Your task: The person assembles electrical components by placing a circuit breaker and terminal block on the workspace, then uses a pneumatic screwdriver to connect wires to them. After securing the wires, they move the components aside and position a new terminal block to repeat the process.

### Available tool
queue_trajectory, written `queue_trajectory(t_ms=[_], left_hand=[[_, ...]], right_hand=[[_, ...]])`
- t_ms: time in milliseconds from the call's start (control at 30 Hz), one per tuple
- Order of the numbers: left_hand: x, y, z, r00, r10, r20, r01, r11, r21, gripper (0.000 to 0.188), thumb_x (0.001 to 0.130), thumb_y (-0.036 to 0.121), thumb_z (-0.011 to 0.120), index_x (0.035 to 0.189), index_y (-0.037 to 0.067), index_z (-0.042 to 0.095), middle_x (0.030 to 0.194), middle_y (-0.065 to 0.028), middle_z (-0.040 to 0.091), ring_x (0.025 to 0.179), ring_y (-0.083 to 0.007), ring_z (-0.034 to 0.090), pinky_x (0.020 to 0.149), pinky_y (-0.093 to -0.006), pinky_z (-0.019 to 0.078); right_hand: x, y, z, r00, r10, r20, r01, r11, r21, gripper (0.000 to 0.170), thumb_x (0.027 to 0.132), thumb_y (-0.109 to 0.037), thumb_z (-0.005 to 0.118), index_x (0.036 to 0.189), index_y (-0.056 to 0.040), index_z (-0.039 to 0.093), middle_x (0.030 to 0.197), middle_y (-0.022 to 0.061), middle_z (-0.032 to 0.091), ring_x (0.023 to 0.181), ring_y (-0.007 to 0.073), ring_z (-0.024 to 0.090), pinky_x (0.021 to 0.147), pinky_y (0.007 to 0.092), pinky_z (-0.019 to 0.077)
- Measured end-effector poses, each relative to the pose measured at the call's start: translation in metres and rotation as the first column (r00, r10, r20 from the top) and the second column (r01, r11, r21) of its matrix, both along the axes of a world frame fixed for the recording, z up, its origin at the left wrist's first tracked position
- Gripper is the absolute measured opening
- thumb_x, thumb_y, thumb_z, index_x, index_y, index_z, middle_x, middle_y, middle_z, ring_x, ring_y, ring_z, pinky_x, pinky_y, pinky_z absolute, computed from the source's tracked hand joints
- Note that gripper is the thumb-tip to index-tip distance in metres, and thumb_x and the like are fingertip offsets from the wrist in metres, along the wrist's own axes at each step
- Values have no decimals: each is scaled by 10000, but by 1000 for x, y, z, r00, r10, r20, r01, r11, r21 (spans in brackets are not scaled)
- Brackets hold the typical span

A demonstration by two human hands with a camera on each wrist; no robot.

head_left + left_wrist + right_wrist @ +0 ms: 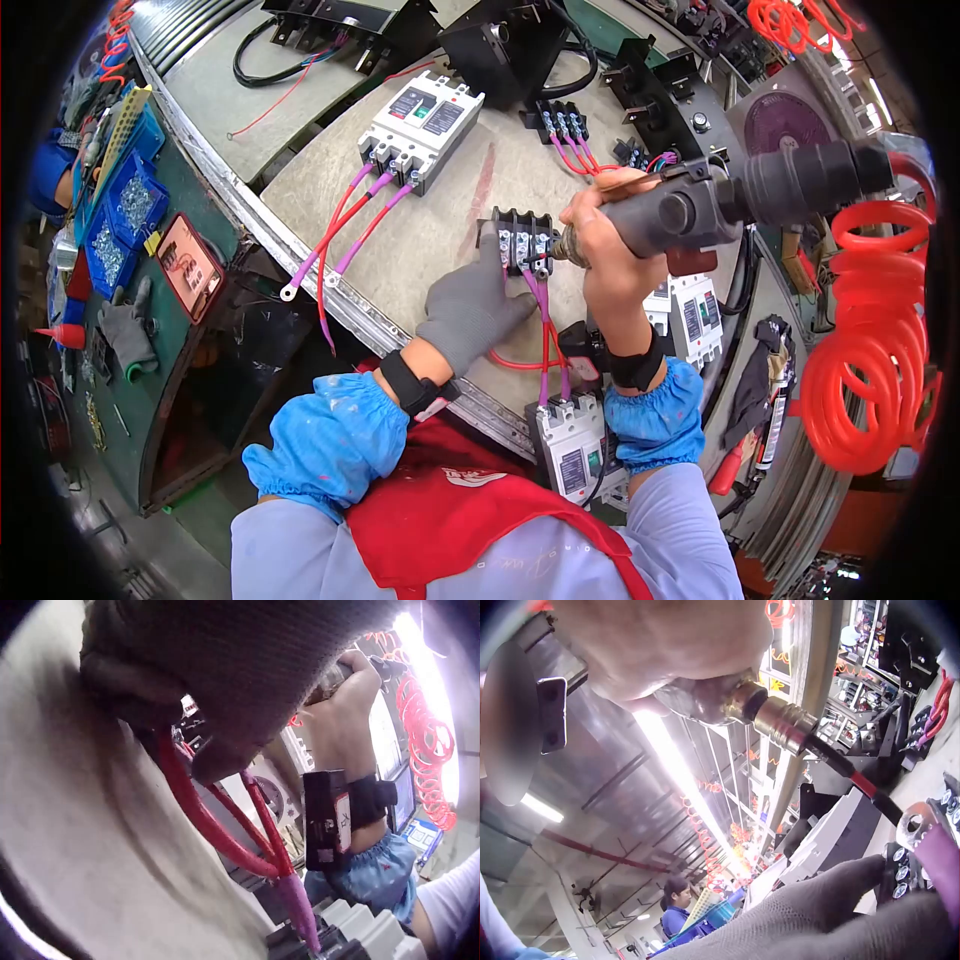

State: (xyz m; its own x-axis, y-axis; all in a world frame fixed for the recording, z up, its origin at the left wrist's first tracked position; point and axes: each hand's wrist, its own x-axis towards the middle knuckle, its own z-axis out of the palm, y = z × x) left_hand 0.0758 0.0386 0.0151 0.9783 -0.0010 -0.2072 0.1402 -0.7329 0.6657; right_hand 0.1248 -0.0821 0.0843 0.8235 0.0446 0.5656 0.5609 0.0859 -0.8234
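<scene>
On the bench, my left hand [470,315] in a grey glove steadies a black terminal block [522,222], index finger along its left side and thumb below, by the cables. My right hand [612,255], bare, grips a black power screwdriver [655,218] lying nearly level. Its bit [855,778] reaches to a ring lug [915,823] with a purple sleeve at the block's right end. Red cables [547,335] with purple sleeves run from the block to a grey-white circuit breaker [572,460] near my body. Gloved fingers hide part of the block in the right wrist view.
Another breaker [420,118] with loose lugged cables lies to the left. Black metal housings [500,50] stand at the back. A red coiled air hose [865,370] hangs at right. Screw bins [135,200], a phone [190,268] and a spare glove [128,335] lie on the left table.
</scene>
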Motion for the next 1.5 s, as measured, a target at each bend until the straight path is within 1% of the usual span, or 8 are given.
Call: queue_trajectory(t_ms=[100,267,467,800,1233,1267,1367,1500], left_hand=[[3,0,8,996,-17,-82,20,999,32,1035,740,504,655,1456,-22,123,861,-209,669,747,-375,670,644,-442,526],[7,-9,34,972,-57,-229,92,985,145,1075,754,501,633,1448,-98,71,928,-198,673,764,-340,682,646,-443,534],[7,-10,13,992,-62,-111,82,979,188,1052,761,479,627,1427,-126,81,767,-197,669,673,-356,673,580,-446,519],[8,3,-2,998,-65,7,64,994,88,928,754,401,641,1453,13,168,754,-197,659,657,-393,649,574,-474,504],[7,-2,-6,1000,-27,11,26,998,53,908,728,427,658,1433,59,219,755,-175,664,683,-390,653,587,-457,506],[6,-2,-5,999,-27,34,26,999,45,902,731,428,656,1432,63,221,755,-171,665,682,-391,652,585,-459,505],[6,-3,-12,997,-23,71,21,999,29,887,743,434,655,1429,74,223,745,-166,665,678,-396,649,578,-467,499],[8,-4,3,998,-45,-48,48,997,59,966,722,366,673,1454,56,125,822,-179,677,729,-380,667,623,-461,512]], right_hand=[[3,7,-4,997,-62,36,62,998,-6,270,778,74,562,1035,34,490,786,100,577,711,177,589,686,309,489],[4,3,-5,996,28,89,-20,996,-92,273,780,68,554,1043,27,490,771,90,574,713,171,583,693,314,491],[3,2,-2,998,46,45,-41,994,-103,277,783,59,555,1048,20,487,781,82,567,720,170,579,697,315,488],[16,-3,2,978,204,-40,-207,975,-84,277,791,26,570,1055,27,486,797,66,544,714,145,559,690,311,483],[17,3,5,991,120,-50,-124,990,-70,227,799,9,596,1013,23,521,792,57,589,705,130,587,659,287,487],[17,8,3,991,89,-99,-85,995,47,189,711,3,708,875,14,615,771,15,631,667,64,591,600,241,489],[19,6,8,990,129,-57,-125,990,71,167,710,0,709,852,14,621,764,17,637,648,67,597,595,238,487],[18,7,8,986,125,-108,-119,991,65,123,709,-4,709,792,1,618,736,2,636,645,67,610,590,235,484]])
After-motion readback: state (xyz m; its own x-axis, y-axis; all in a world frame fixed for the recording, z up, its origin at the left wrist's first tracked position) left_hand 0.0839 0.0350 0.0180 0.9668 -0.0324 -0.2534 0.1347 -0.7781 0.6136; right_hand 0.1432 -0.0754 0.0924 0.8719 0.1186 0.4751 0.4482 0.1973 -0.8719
